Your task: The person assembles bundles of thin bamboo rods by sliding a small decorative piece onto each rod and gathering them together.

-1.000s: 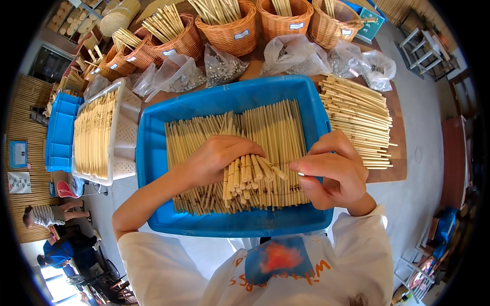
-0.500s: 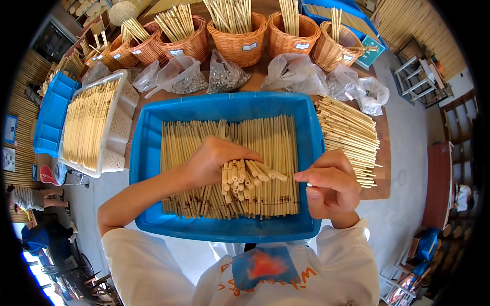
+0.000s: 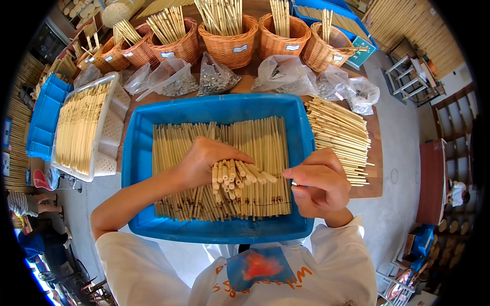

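A big blue plastic tray (image 3: 143,132) lies in front of me, filled with a layer of pale bamboo tubes (image 3: 265,137). My left hand (image 3: 204,163) grips a bundle of these bamboo tubes (image 3: 237,178), their cut ends pointing to the right. My right hand (image 3: 319,183) hovers just right of the bundle's ends, over the tray's right edge, fingers curled and pinched together. Whether it holds a single tube is hard to tell.
A loose stack of bamboo tubes (image 3: 339,135) lies right of the tray. A white crate (image 3: 109,130) with tubes and stacked blue trays (image 3: 43,120) stand on the left. Wicker baskets (image 3: 229,46) of sticks and clear plastic bags (image 3: 291,74) line the back. A person (image 3: 25,201) sits low left.
My head has shifted, so the tray sits higher and nearer. My left hand has lifted the bundle slightly, and my right hand has drawn a little away from its ends.
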`<state>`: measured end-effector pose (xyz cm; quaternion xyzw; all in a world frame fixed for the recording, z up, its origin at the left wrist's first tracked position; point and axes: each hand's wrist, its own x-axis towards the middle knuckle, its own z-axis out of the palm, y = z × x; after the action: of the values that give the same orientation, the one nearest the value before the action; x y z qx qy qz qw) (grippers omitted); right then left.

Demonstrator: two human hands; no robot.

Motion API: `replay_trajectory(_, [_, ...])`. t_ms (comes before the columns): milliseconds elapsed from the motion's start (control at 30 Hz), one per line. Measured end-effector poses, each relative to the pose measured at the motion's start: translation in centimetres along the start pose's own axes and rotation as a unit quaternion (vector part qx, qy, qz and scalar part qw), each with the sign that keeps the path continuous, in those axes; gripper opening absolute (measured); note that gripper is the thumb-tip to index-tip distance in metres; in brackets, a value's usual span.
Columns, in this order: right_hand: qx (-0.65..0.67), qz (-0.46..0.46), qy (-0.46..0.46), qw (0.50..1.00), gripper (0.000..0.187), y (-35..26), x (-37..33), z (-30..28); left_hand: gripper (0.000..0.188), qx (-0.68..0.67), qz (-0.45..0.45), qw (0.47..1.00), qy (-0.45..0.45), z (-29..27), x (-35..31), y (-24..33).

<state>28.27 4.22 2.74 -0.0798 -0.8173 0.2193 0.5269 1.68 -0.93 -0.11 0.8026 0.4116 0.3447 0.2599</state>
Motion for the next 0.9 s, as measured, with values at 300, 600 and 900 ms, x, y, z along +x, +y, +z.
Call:
replay_trajectory(300, [-0.073,-0.06,-0.006,0.996,0.035,-0.2,1.2,1.4,0.034,-0.005,0.008,1.0,0.024,0.8,-0.2,-0.4])
replay_trajectory(600, [-0.11,-0.035,-0.031,0.993,0.031,-0.9,1.5,1.2,0.033,0.005,-0.003,1.0,0.028,1.0,-0.2,0.0])
replay_trajectory(900, [-0.217,-0.093,0.0,0.972,0.035,-1.7,1.0,1.7,0.034,0.0,-0.004,0.999,0.035,1.3,-0.3,-0.1])
